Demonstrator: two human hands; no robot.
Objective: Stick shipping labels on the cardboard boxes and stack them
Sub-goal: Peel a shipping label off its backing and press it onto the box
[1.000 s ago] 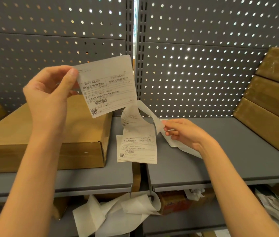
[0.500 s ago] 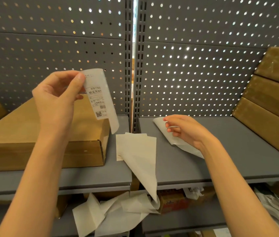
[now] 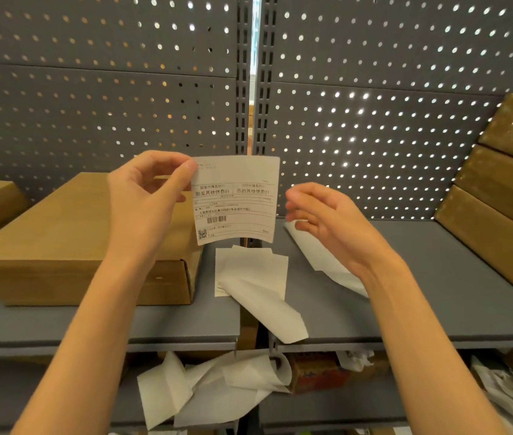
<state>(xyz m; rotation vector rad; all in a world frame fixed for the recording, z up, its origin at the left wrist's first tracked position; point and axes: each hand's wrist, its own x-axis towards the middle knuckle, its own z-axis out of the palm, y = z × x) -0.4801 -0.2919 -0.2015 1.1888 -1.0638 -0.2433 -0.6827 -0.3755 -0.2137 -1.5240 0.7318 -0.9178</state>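
One shipping label [image 3: 236, 199], barcode and QR code printed, pinched by left hand [image 3: 148, 199].

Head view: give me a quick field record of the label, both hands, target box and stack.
label: shipping label, peeled, printed side toward camera, held in the air above the shelf
left hand: left hand pinches the label's upper left corner
right hand: right hand open, beside the label's right edge, holding nothing
target box: cardboard box on the left, no label visible on top
stack: stacked boxes at right, leaning
scrap: backing paper draped over the shelf edge
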